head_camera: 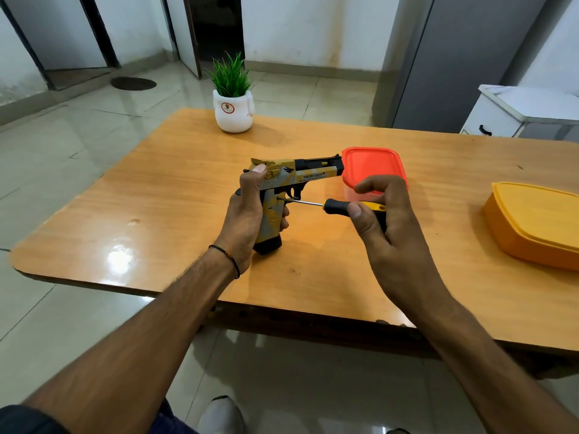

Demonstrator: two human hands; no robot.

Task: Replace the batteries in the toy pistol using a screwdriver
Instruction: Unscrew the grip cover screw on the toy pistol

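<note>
Got the tan-and-grey camo plastic toy pistol standing upright over the glossy orange wood-grain desk, muzzle pointing right, black butt down near the surface. Can't tell if it actually touches. Left grip wrapped tight round the pistol's handle, thumb up by the slide. Right grip closed on the slim screwdriver with the black-and-yellow plastic handle and thin steel shaft, tip poked into a small recessed screw hole on the side of the handle, just behind the trigger guard.

Biggest worry from here: camming out. Tiny screw, soft plastic round it, skinny shaft that looks a touch off square, so could easily chew the head or skid off and gouge the painted shell. Could also jab the left fingertips curled round the front, right under the shaft. No support beyond one hand, so would probably just twist under a harder push.

Might lose the screw too once it's out: slick lacquered top, easy roll onto the tiled floor. Worth dropping it in the squarish translucent tub with the red snap lid just behind the muzzle.
</note>
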